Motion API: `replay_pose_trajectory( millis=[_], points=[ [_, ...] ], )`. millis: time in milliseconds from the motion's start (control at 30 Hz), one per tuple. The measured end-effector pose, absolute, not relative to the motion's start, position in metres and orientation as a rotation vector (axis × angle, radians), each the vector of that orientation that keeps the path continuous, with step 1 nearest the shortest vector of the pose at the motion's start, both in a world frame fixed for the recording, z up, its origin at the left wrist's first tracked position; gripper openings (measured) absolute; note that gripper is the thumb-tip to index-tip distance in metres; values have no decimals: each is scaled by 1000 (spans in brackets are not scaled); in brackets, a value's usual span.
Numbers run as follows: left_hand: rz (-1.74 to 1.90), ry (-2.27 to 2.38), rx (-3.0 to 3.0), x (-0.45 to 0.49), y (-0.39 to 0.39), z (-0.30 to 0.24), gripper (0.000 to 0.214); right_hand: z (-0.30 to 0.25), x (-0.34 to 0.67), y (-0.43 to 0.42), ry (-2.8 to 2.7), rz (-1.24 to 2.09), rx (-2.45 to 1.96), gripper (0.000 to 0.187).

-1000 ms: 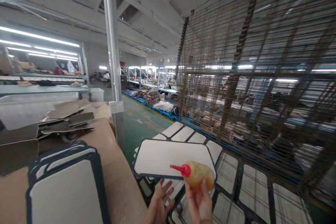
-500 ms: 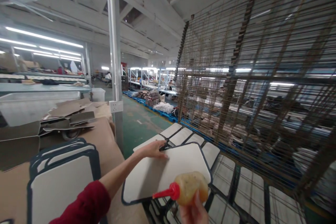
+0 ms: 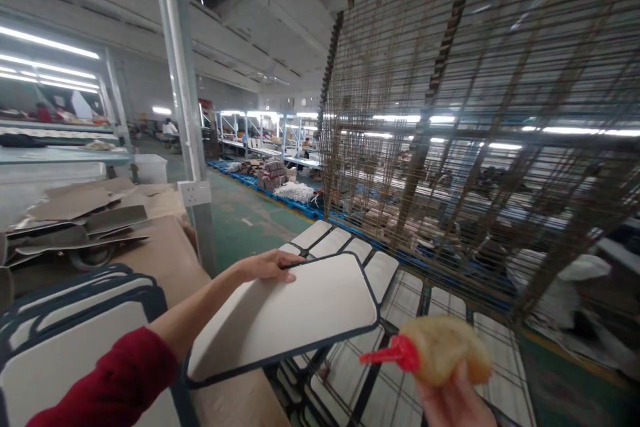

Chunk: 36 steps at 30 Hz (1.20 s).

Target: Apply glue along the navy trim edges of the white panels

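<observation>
My left hand (image 3: 270,267) grips the far edge of a white panel with a dark blue border (image 3: 295,310), thumb on its face. The panel is tilted and held up above the rack. In my right hand (image 3: 455,397) is a squeeze bottle (image 3: 443,350) of yellowish, cloudy stuff with a red nozzle (image 3: 390,357) pointing left. The bottle is apart from the panel, to its right. Several similar panels (image 3: 90,347) lie stacked on the table at the left. More white panels (image 3: 400,297) lie in rows on the rack below.
A tall wire rack (image 3: 415,127) rises at the right. A metal post with a socket box (image 3: 195,193) stands beyond the brown-covered table (image 3: 173,247). Grey-brown sheets (image 3: 80,213) are heaped at the left. Goods on blue pallets (image 3: 275,177) line the green floor.
The bottle in my right hand has moved right, away from the panel. The panel in my left hand has shifted left and up in view. My view has turned a little to the right.
</observation>
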<state>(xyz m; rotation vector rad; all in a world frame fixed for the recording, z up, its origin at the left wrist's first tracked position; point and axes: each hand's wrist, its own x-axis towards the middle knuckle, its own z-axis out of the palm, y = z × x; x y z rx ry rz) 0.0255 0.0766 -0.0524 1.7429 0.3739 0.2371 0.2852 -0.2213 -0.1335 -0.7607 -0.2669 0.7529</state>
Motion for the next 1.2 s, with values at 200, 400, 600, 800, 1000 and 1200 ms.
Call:
replay_pose_trajectory(
  millis=[200, 400, 600, 800, 1000, 1200],
  points=[
    [17, 344, 1744, 18, 75, -36, 67, -54, 327, -209, -364, 373, -929, 70],
    [-81, 285, 1760, 17, 68, -17, 69, -41, 336, -210, -486, 404, -1001, 74],
    [-83, 275, 1751, 18, 60, -11, 65, -41, 338, -208, -612, 440, -1045, 82],
    [-80, 315, 1701, 19, 55, -12, 63, -45, 338, -213, -601, 479, -1054, 81],
    [-67, 321, 1660, 17, 56, -15, 65, -39, 331, -219, -578, 476, -1086, 97],
    [-33, 329, 1616, 15, 55, -22, 66, -36, 326, -224, -534, 466, -1101, 100]
  ],
)
